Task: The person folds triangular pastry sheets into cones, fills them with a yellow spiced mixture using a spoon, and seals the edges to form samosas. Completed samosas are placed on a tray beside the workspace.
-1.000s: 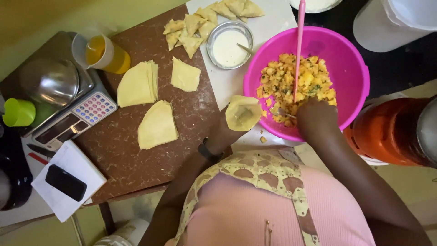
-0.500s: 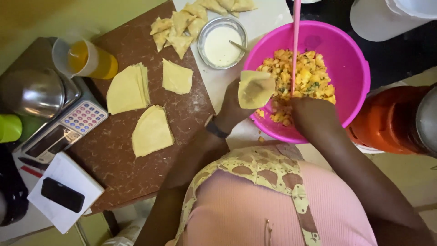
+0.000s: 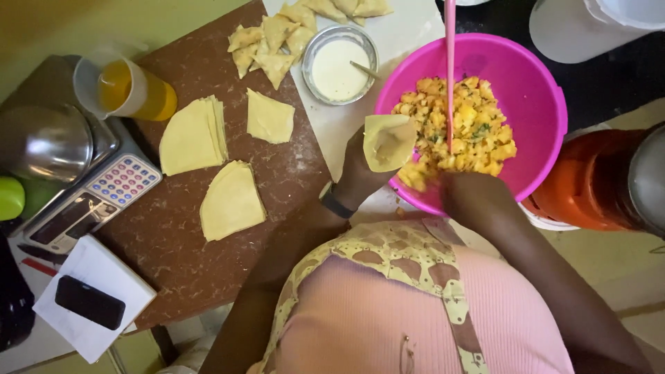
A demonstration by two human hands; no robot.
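L hand [image 3: 357,173] has lifted the pastry cone [image 3: 389,142] from beside the pink bowl [image 3: 540,90] to over its rim, grip closed round it. R hand [image 3: 471,197] now at the potato filling [image 3: 460,131], grip can't tell. Looks like filling stage.

Round plastic bowl [image 3: 533,118] bright pink, its chunky potato filling [image 3: 471,131] yellow-orange flecked green, with a paler pink spoon handle [image 3: 450,62] standing in it; folded pastry cone [image 3: 388,142] pale yellow. Speckled stone slab [image 3: 166,242] reddish brown, mottled white; small round metal dish [image 3: 315,52] silver, holding white paste. Apron bib [image 3: 388,253] pale yellow with brown blotches over ribbed pink top [image 3: 360,325].
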